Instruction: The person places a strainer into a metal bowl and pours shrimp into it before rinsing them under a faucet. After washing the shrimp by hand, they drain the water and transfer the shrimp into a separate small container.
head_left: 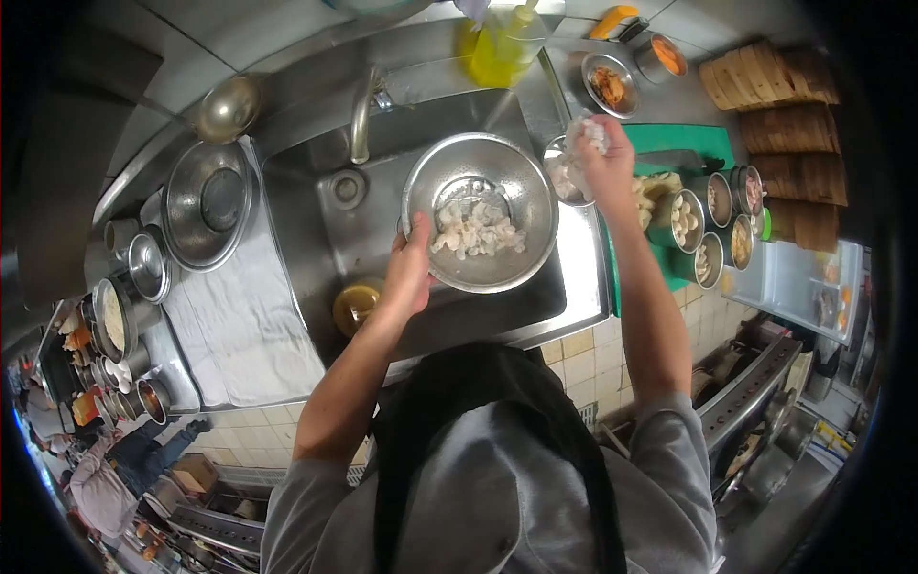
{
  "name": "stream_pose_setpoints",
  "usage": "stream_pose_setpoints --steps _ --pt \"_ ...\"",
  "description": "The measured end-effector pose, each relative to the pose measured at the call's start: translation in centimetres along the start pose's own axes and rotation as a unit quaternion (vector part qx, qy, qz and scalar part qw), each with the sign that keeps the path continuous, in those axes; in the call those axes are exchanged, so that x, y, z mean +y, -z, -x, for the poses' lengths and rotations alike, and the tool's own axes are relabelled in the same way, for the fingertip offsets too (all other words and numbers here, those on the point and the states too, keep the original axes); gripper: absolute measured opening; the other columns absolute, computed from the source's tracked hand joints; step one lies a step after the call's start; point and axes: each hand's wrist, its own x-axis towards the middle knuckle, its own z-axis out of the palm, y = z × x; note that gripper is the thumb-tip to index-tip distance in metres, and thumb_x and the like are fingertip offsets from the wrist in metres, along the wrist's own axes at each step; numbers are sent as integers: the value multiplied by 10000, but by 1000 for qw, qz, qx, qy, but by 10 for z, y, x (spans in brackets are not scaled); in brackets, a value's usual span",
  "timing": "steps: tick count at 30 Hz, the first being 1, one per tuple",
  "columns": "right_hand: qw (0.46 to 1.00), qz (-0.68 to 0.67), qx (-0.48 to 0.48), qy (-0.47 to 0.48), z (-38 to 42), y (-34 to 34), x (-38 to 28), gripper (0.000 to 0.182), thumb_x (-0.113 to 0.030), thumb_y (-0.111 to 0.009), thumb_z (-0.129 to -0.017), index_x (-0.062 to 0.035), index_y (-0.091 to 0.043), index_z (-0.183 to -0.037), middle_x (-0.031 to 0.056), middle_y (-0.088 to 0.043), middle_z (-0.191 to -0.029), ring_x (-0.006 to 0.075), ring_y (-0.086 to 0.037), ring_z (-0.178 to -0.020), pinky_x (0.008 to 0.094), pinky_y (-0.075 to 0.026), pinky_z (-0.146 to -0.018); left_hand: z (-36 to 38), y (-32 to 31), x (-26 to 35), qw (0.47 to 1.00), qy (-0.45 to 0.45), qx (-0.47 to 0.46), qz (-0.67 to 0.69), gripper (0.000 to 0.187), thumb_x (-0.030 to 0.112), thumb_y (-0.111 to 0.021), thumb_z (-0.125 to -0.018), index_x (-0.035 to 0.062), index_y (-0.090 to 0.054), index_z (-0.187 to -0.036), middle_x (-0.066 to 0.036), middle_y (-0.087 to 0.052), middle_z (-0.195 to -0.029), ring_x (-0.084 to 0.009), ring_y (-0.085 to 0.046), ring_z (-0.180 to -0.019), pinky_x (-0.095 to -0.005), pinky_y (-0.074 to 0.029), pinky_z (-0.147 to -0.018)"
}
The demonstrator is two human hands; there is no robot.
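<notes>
Obs., near to far. Person's torso fills the lower frame; the fisheye edge crops both shoulders.

Left hand (409, 271): grip closed on the near-left rim of one steel bowl (512, 187), thumb inside the rim, remaining fingers hidden beneath. The bowl sits over the sink (316, 206), tilted toward the camera. It holds a heap of pale peeled pieces (475, 228); their count is not resolvable.

Right hand (604, 158): raised just past the bowl's right rim, fingers curled shut round a white clump (591, 132); material unclear. It partly covers one smaller bowl (562, 177).

Right counter: five small steel cups (712, 225) on a green board (684, 142), contents indistinct.

Far: one faucet (360, 115), one yellow bottle (502, 46), its top cut off.
</notes>
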Motion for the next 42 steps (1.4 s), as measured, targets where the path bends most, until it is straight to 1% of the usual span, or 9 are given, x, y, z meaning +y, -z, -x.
stream_pose_setpoints --steps 3,12,20,21,24,27,30,37,42 --pt "908 373 -66 180 1 10 16 324 -15 -726 -849 -39 -674 -1169 112 -686 -1181 266 -682 -1023 347 -574 -810 -2 -1 2 1000 3 -2 2 767 546 -566 -1061 45 -318 -1585 -199 -519 -1505 -345 -619 -1299 -559 -583 -968" --pt "846 447 -290 -23 -1 31 -39 429 -172 -729 -867 -54 -655 -1273 167 -687 -1216 370 -656 -1179 459 -571 -929 1 -9 12 1000 3 9 -6 761 544 -577 -1059 33 -339 -1572 -176 -545 -1494 -326 -616 -1303 -564 -551 -1004" --pt "725 581 -364 70 0 24 4 348 -281 -668 -901 -134 -676 -1217 123 -697 -1262 339 -629 -1239 461 -548 -1026 -9 8 6 998 -19 -59 25 769 537 -598 -1051 -37 -413 -1528 -177 -584 -1458 -306 -625 -1281 -487 -529 -1050" --pt "679 597 -380 194 -3 33 9 390 -261 -671 -893 -140 -654 -1264 108 -672 -1315 343 -606 -1266 453 -524 -1065 -15 15 2 993 -32 -105 41 773 530 -600 -1052 -59 -423 -1519 -180 -597 -1449 -315 -633 -1274 -490 -519 -1070" --pt "821 529 -211 29 7 31 -30 335 -248 -699 -882 -66 -714 -1163 164 -666 -1300 368 -684 -1153 452 -580 -973 -12 24 3 993 -51 -105 13 751 514 -581 -1065 2 -376 -1574 -182 -501 -1553 -351 -563 -1366 -547 -494 -1109" --pt "753 579 -311 -36 2 21 -33 404 -169 -674 -890 -33 -648 -1269 199 -659 -1315 384 -696 -1137 469 -587 -940 -15 29 7 995 -30 -99 3 760 517 -568 -1070 38 -330 -1610 -179 -436 -1605 -353 -503 -1426 -554 -477 -1124" --pt "785 556 -266 64 13 19 34 371 -146 -679 -886 -17 -660 -1233 200 -666 -1297 379 -691 -1144 465 -581 -951 -13 28 5 995 -38 -95 -20 777 523 -567 -1068 45 -308 -1623 -178 -419 -1617 -356 -477 -1446 -554 -464 -1136" --pt "901 351 -188 169 32 13 -27 238 -131 -645 -934 -23 -657 -1146 208 -675 -1090 403 -691 -1037 489 -576 -897 1 44 15 993 -70 -78 -47 823 564 -594 -1042 30 -334 -1611 -162 -394 -1638 -318 -444 -1470 -499 -384 -1198" --pt "871 357 -290 171 76 -52 -43 231 -211 -660 -948 -25 -637 -1082 200 -663 -1067 398 -680 -1040 501 -575 -891 25 28 24 991 -80 -81 -70 811 553 -598 -1044 15 -350 -1598 -161 -423 -1615 -316 -448 -1462 -498 -382 -1196"
